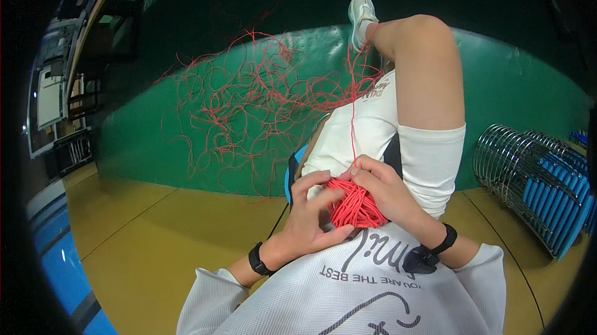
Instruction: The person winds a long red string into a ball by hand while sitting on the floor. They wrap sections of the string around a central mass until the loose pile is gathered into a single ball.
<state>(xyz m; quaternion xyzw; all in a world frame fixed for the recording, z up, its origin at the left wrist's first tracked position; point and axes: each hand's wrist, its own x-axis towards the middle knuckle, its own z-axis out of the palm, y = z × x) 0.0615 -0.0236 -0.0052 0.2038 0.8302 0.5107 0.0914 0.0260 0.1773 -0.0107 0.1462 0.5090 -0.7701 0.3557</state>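
Observation:
In my lap sits a ball of red cord (357,209), wound in many layers. My left hand (311,214) curls around its left side, fingers bent over the winding and thumb along its lower edge. With thumb and forefinger together, my right hand (387,190) pinches the cord at the top of the ball. From there a single taut strand (353,117) runs up past my raised leg toward the shoe (360,14). A loose tangle of the same cord (255,95) spreads over the green floor beyond my lap, on the left.
Stacked chairs with chrome frames and blue seats (547,186) stand at the right. My bent leg (429,74) rises in front, right of the strand. Dark furniture and shelving (68,86) line the left side. The floor is green (143,148) ahead and yellow (137,223) nearer.

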